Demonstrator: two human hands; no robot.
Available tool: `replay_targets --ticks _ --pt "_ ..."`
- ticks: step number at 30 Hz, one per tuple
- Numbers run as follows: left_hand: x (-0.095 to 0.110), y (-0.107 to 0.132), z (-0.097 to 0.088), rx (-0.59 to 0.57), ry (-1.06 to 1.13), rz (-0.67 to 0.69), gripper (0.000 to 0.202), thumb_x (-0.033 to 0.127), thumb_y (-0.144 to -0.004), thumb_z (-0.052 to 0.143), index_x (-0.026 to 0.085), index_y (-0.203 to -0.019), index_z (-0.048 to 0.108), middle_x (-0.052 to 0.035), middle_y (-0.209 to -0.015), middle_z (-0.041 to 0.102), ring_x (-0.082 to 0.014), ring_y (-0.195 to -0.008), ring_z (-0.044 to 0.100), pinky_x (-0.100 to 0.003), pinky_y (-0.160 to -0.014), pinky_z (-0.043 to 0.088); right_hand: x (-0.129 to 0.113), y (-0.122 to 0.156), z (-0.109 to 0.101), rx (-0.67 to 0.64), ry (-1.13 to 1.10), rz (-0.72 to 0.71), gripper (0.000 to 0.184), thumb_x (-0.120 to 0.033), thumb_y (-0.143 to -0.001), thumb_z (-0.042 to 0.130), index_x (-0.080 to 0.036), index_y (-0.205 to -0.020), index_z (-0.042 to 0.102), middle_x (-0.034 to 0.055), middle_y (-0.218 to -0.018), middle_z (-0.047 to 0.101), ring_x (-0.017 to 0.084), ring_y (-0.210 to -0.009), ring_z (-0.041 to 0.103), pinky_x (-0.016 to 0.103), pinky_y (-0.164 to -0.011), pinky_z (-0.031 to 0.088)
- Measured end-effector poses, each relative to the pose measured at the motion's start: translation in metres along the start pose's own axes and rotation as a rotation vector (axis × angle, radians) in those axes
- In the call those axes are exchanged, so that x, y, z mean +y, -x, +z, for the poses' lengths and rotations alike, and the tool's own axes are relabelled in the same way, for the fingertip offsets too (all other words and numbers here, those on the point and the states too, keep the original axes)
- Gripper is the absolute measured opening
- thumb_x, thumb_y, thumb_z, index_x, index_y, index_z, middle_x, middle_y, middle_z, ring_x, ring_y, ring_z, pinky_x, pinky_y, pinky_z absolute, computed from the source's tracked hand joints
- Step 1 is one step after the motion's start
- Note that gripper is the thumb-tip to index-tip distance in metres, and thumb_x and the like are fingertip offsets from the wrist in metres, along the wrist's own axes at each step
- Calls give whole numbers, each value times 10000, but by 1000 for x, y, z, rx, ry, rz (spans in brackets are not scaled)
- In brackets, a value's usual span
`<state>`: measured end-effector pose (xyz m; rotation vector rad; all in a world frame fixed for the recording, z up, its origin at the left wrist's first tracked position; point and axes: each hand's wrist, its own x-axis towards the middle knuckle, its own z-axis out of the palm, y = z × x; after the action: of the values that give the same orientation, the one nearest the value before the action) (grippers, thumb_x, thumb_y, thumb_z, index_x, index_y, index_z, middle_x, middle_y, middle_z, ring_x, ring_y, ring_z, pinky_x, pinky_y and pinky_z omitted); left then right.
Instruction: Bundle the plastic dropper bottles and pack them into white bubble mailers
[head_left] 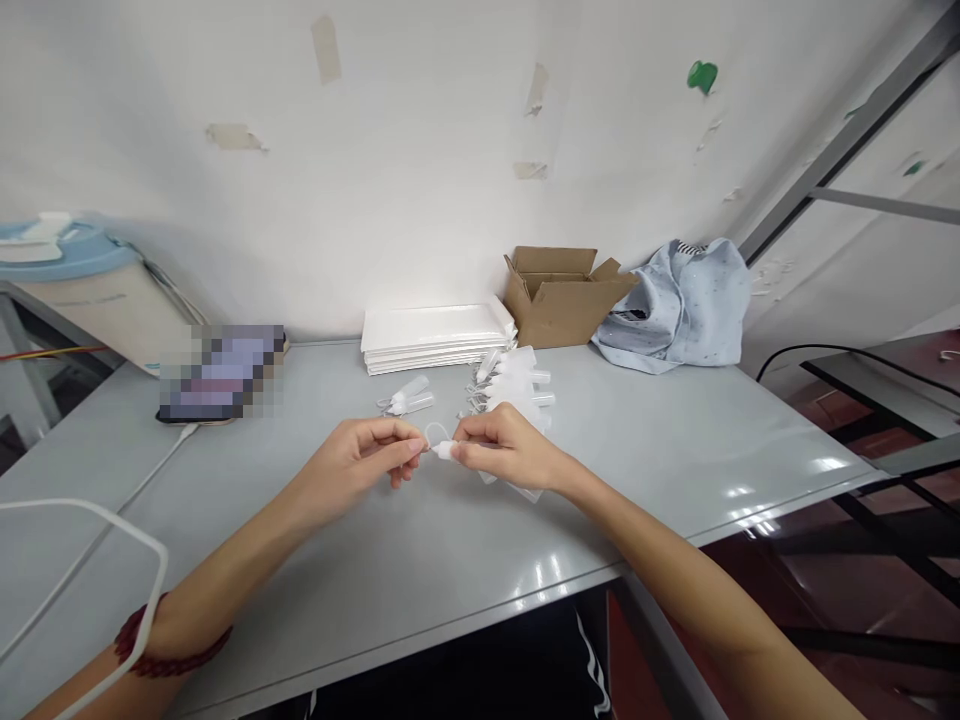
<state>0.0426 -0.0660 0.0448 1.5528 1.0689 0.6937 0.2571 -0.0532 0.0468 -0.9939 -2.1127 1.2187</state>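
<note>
My right hand [506, 447] pinches a small translucent squeeze bottle whose white nozzle [444, 450] points left. My left hand [379, 450] is closed in a pinch at the nozzle's tip, on what looks like the small cap at the end of the bottle's thin strap [435, 428]. The strap loops up between the two hands. Behind and under my right hand lies a pile of similar bottles [517, 375], partly hidden by it. Two more bottles [409, 397] rest on the table beyond my left hand.
A stack of white flat boxes [435, 330] stands against the wall, beside an open cardboard box [566, 305] and a light blue cloth bag [682, 310]. On the left are a phone [221, 375] with a white cable [142, 485] and a blue-lidded container [90, 290]. The grey table's [450, 590] front edge is near.
</note>
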Motion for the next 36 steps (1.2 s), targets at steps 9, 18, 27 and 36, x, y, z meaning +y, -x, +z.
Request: replay_targets --ticks 9,18,27,36 --pt "-2 0 1 -17 -17 75 274 396 -841 588 188 -683 669 19 -626 589 -117 -603 538 -238 -627 463 -1 0 -2 -19 -29 -3 259 -325 -828 544 -141 -645 550 -72 -494 356 57 -471 312 206 -443 237" --pt "4 2 -1 15 -87 102 254 396 -825 607 205 -679 690 0 -646 622 -150 -641 567 -259 -651 493 -4 -1 -6 -69 -169 61 241 -304 -817 546 -141 -640 556 -71 -491 364 53 -467 315 198 -443 249" --pt "0 -1 -4 10 -15 44 303 441 -857 545 196 -801 715 -29 -742 673 -158 -655 594 -287 -662 501 -3 0 -11 -38 -135 46 264 -339 -802 577 -136 -635 555 -72 -495 351 52 -470 299 202 -442 234" --pt "-4 -6 -9 122 -324 -27 270 439 -795 578 200 -743 693 15 -588 573 -153 -594 546 -242 -551 405 5 -3 -5 83 487 -38 256 -390 -849 561 -134 -828 565 -1 -666 554 103 -568 450 235 -550 302"
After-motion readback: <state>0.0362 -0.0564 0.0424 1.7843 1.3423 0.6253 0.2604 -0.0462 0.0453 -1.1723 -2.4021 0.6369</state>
